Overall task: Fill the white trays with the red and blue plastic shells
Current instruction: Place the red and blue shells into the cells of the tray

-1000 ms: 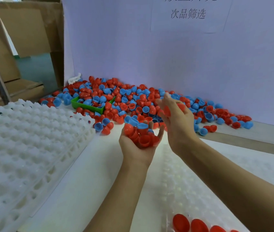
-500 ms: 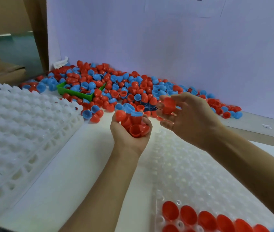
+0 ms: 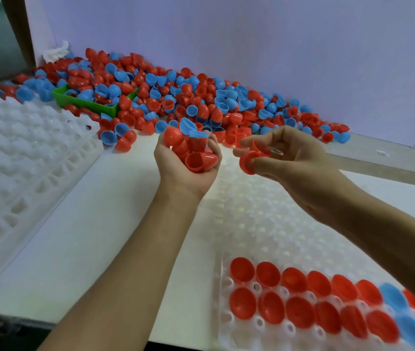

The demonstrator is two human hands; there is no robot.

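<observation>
- A white table (image 3: 79, 239) carries everything, its bare top running from 7 o'clock up toward the centre.
- At 9 o'clock a stack of white trays (image 3: 21, 168) lies on it, its cells unfilled.
- At 5 o'clock a single white tray (image 3: 259, 224) lies flat; its two nearest rows hold red shells (image 3: 243, 302) and a few blue shells (image 3: 391, 297), open side up.
- From 10 to 2 o'clock a loose pile of shells (image 3: 201, 102), red and blue mixed, lies along the table's far edge against the pale backboard (image 3: 252, 34).
- At 10 o'clock a green tray (image 3: 87, 103) sits half buried in that pile, with shells inside it.
</observation>
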